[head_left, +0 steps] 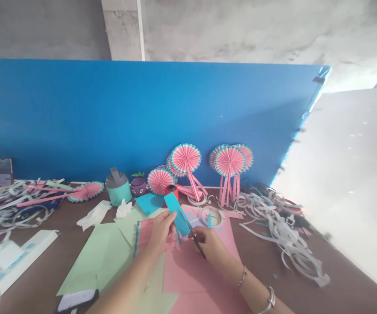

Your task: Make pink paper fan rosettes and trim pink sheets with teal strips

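My left hand (162, 229) pinches a bright blue paper strip (172, 204) by its left edge, holding it up at a slant above the table. In my right hand (206, 242) is a pair of dark scissors (198, 247), seen nearly edge-on. Their blades lie along the strip's lower right part; how far they are apart I cannot make out. Under the hands lies a pleated pink paper (145, 231) with blue edging, partly hidden by my left hand. Pink sheets (188, 274) and pale green sheets (101, 244) spread beneath.
Finished pink paper fans (230, 161) lean against the blue partition (110, 109). A tape roll (210, 216), a teal cup (118, 189) and a purple pot (138, 186) stand behind. Tangled white strips (283, 231) lie right; a power strip (18, 261) and phone (77, 301) are left.
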{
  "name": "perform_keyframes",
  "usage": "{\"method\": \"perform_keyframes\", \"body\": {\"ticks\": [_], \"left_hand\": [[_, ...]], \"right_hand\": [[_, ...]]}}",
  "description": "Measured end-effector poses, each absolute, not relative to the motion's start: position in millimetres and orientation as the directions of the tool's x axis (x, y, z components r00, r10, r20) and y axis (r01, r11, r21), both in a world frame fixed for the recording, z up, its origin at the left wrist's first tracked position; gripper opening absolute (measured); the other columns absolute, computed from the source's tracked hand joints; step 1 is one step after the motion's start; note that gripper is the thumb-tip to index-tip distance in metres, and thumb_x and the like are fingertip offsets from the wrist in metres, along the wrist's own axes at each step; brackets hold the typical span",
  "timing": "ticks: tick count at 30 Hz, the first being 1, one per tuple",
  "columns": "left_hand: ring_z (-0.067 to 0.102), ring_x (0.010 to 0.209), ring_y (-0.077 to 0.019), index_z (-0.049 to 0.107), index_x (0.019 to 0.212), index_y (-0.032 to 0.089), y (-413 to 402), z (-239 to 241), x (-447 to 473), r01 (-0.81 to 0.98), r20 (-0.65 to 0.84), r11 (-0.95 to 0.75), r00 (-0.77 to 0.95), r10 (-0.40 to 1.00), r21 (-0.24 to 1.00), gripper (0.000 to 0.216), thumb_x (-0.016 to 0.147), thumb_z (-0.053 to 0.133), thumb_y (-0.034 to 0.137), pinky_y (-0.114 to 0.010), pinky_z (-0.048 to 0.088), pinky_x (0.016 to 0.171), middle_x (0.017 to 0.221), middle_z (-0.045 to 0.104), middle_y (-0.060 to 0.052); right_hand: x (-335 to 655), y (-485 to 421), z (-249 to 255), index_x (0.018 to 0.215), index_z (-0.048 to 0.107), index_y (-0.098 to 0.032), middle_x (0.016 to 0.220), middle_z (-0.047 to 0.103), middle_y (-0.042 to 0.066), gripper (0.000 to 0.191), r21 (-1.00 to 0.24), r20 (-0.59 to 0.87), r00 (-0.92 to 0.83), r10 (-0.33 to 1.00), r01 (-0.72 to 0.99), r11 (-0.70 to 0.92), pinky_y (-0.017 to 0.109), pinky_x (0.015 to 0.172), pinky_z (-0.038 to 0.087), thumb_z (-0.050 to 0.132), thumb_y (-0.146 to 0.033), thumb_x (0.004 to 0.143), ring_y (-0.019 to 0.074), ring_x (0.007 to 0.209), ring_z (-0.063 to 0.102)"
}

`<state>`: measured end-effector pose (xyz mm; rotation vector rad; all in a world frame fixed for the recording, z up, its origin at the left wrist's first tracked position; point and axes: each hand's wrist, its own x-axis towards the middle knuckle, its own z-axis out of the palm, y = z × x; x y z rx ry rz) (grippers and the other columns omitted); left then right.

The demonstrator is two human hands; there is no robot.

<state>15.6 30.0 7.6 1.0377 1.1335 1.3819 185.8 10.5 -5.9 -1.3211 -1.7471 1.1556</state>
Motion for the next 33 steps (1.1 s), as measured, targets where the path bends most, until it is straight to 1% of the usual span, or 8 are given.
{"method": "perform_keyframes", "body": {"ticks": [4, 8, 12, 15, 18, 23, 27, 33], "left_hand": [[0.036, 0.039, -0.0074, 0.046, 0.051, 0.019, 30, 7, 16, -0.178, 0.013, -0.03, -0.098, 0.995, 0.984, 0.041, 0.068, 0.066, 0.051, -0.021, 0.024, 0.042, 0.041, 0.042, 0.006], [0.036, 0.039, -0.0074, 0.046, 0.05, 0.02, 30, 6, 15, -0.176, 0.015, -0.032, -0.097, 0.995, 0.984, 0.041, 0.068, 0.066, 0.05, -0.021, 0.024, 0.042, 0.041, 0.043, 0.006], [0.036, 0.04, -0.0075, 0.045, 0.05, 0.02, 30, 7, 15, -0.176, 0.015, -0.03, -0.089, 0.996, 0.984, 0.041, 0.068, 0.065, 0.051, -0.021, 0.025, 0.043, 0.042, 0.042, 0.006], [0.035, 0.039, -0.0072, 0.044, 0.05, 0.02, 29, 9, 15, -0.169, 0.007, -0.019, -0.071, 0.997, 0.985, 0.042, 0.067, 0.066, 0.051, -0.021, 0.024, 0.043, 0.041, 0.042, 0.006], [0.035, 0.039, -0.0071, 0.046, 0.051, 0.019, 28, 9, 15, -0.163, -0.006, -0.001, -0.04, 0.999, 0.987, 0.041, 0.066, 0.067, 0.051, -0.021, 0.023, 0.043, 0.042, 0.043, 0.006], [0.034, 0.037, -0.0069, 0.047, 0.053, 0.019, 27, 8, 16, -0.157, -0.025, 0.024, -0.004, 1.0, 0.987, 0.042, 0.066, 0.067, 0.053, -0.021, 0.021, 0.042, 0.041, 0.043, 0.006], [0.034, 0.037, -0.0068, 0.047, 0.053, 0.019, 26, 10, 16, -0.154, -0.034, 0.033, -0.002, 0.999, 0.987, 0.041, 0.066, 0.067, 0.053, -0.021, 0.02, 0.041, 0.041, 0.044, 0.005], [0.034, 0.038, -0.0063, 0.047, 0.052, 0.019, 25, 11, 15, -0.159, -0.025, 0.027, 0.01, 1.0, 0.987, 0.041, 0.066, 0.067, 0.052, -0.021, 0.022, 0.041, 0.042, 0.045, 0.005]], "right_hand": [[187, 9, -4, 0.077, 0.064, -0.016, 0.049, 0.046, -0.006, 0.013, -0.914, 0.004, -0.287, 0.958, 0.388, 0.12, 0.019, 0.04, 0.027, 0.057, -0.022, 0.068, 0.008, 0.042, 0.039], [185, 7, 1, 0.074, 0.063, -0.017, 0.048, 0.047, -0.006, 0.011, -0.913, -0.027, -0.275, 0.961, 0.399, 0.088, 0.019, 0.039, 0.028, 0.056, -0.019, 0.067, 0.0073, 0.04, 0.038], [183, 6, 5, 0.077, 0.063, -0.017, 0.046, 0.043, -0.007, 0.011, -0.904, -0.057, -0.263, 0.963, 0.422, 0.062, 0.019, 0.039, 0.028, 0.058, -0.02, 0.068, 0.0077, 0.039, 0.037], [184, 5, 5, 0.079, 0.064, -0.016, 0.048, 0.043, -0.007, 0.014, -0.912, -0.028, -0.277, 0.96, 0.4, 0.089, 0.02, 0.039, 0.028, 0.06, -0.025, 0.069, 0.0085, 0.041, 0.037], [184, 6, 3, 0.077, 0.063, -0.016, 0.05, 0.045, -0.005, 0.015, -0.924, 0.009, -0.29, 0.957, 0.363, 0.119, 0.021, 0.041, 0.028, 0.061, -0.028, 0.069, 0.0092, 0.044, 0.039], [184, 8, 0, 0.076, 0.062, -0.017, 0.052, 0.049, -0.004, 0.013, -0.926, 0.013, -0.282, 0.959, 0.359, 0.118, 0.021, 0.042, 0.029, 0.059, -0.026, 0.068, 0.0098, 0.045, 0.041], [184, 9, -1, 0.075, 0.062, -0.017, 0.051, 0.048, -0.004, 0.011, -0.922, 0.03, -0.283, 0.959, 0.362, 0.136, 0.02, 0.043, 0.029, 0.056, -0.023, 0.067, 0.0101, 0.046, 0.041], [185, 10, -6, 0.075, 0.063, -0.017, 0.049, 0.046, -0.005, 0.013, -0.929, 0.008, -0.294, 0.956, 0.351, 0.116, 0.021, 0.041, 0.03, 0.057, -0.027, 0.068, 0.0091, 0.042, 0.04]]}}
